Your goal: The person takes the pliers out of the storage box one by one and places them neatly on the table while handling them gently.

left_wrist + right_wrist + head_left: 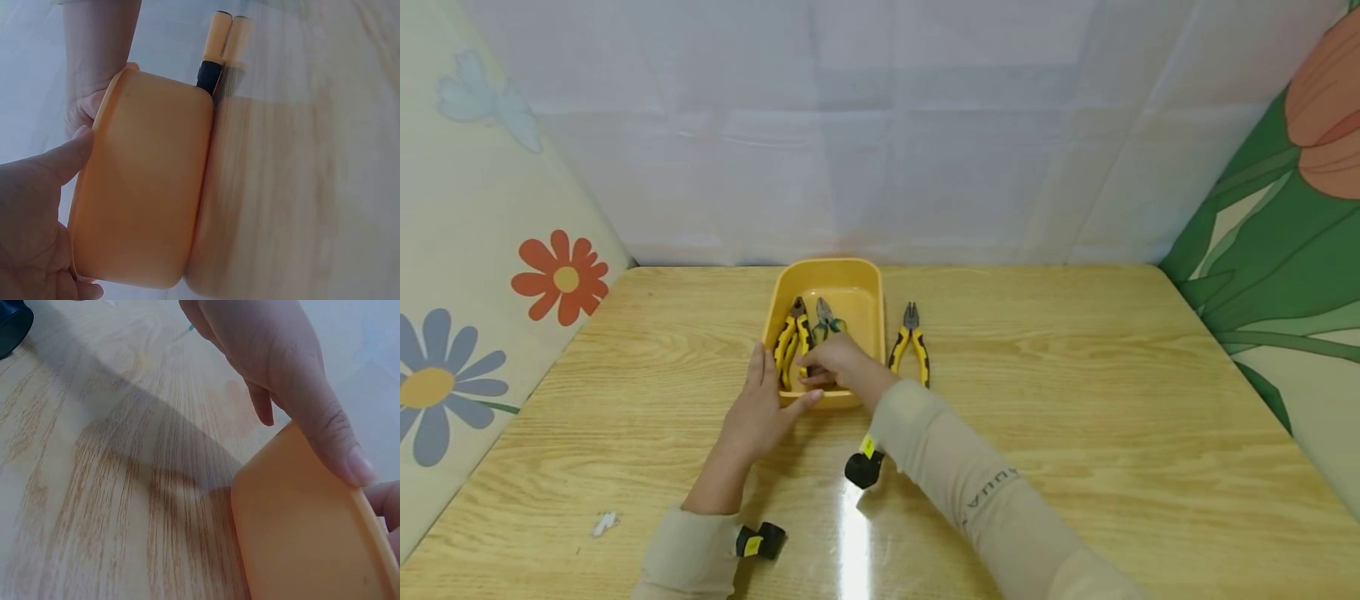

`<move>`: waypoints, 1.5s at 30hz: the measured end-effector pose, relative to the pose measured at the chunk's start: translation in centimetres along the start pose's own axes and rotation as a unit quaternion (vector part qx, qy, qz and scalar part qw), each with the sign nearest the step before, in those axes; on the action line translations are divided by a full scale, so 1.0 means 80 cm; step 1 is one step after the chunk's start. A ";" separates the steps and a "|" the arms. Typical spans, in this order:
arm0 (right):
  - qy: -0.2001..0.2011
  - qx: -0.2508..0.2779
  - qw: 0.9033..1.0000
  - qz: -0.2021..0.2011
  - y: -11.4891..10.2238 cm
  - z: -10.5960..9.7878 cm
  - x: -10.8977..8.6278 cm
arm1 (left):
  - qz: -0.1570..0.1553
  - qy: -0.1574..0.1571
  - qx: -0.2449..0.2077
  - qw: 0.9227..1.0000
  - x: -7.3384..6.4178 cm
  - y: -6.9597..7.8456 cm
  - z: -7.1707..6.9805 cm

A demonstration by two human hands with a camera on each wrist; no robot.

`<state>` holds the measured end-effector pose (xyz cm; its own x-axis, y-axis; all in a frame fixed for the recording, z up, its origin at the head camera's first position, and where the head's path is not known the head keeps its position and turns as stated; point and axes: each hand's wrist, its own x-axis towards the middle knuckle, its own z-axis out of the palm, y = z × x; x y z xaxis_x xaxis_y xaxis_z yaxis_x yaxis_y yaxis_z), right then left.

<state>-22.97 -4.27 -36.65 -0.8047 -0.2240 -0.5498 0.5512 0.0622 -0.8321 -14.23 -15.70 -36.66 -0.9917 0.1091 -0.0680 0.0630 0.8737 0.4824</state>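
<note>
A yellow plastic bin [867, 333] stands on the table. My left hand [758, 421] rests against its front-left corner, thumb along the front rim and fingers straight along the left side. Inside, yellow-and-black-handled pliers [797, 307] lie at the left with jaws toward the back. Beside them lie green-handled pliers [824, 312], jaws also pointing back. My right hand [837, 358] reaches into the bin with curled fingers and holds the green-handled pliers by their handles, which it largely covers. In the left wrist view, the bin wall [144, 181] hides the right fingers.
Another pair of yellow-and-black pliers [912, 318] lies on the table just right of the bin, handles toward me. A small white scrap [604, 523] lies at the front left of the wooden table [1075, 417]. A white cloth [970, 167] hangs behind the table.
</note>
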 end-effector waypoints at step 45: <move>0.019 0.145 0.988 -0.042 -0.007 -0.029 -0.039 | 0.006 0.009 -0.008 1.000 0.000 0.000 0.005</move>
<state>-21.27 -1.33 -34.66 -0.8547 -0.1802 -0.4867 0.5180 -0.2381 -0.8216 -14.20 -15.52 -36.97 -0.9927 0.1110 -0.0463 0.0734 0.8642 0.4977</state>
